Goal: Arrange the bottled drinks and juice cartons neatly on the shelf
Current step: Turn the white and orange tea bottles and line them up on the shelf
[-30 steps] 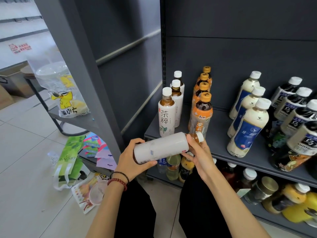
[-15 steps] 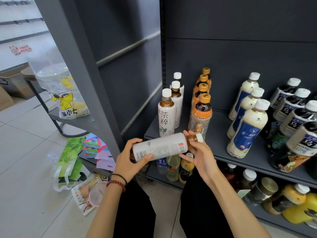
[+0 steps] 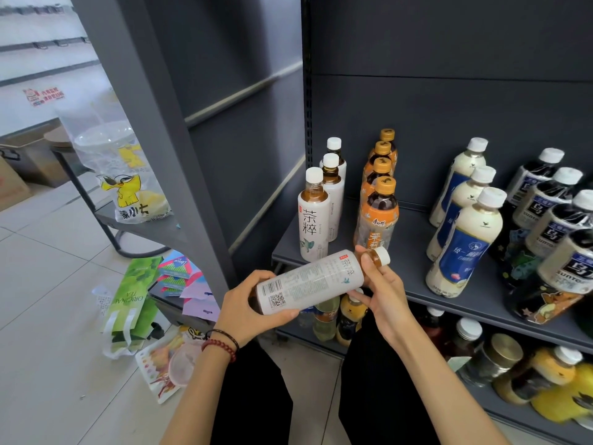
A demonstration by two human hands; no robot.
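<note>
A white tea bottle (image 3: 313,282) is being held sideways before the shelf (image 3: 414,271), its base gripped by the left hand (image 3: 248,311), its neck pinched by the right hand (image 3: 383,292). Three matching bottles (image 3: 316,216) are standing upright behind.

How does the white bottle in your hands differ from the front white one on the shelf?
The held bottle lies nearly sideways in the left hand and right hand; the shelf bottle stands upright. The held bottle shows its barcode and QR code; the shelf bottle shows large characters. Both have white caps and brown tea.
</note>
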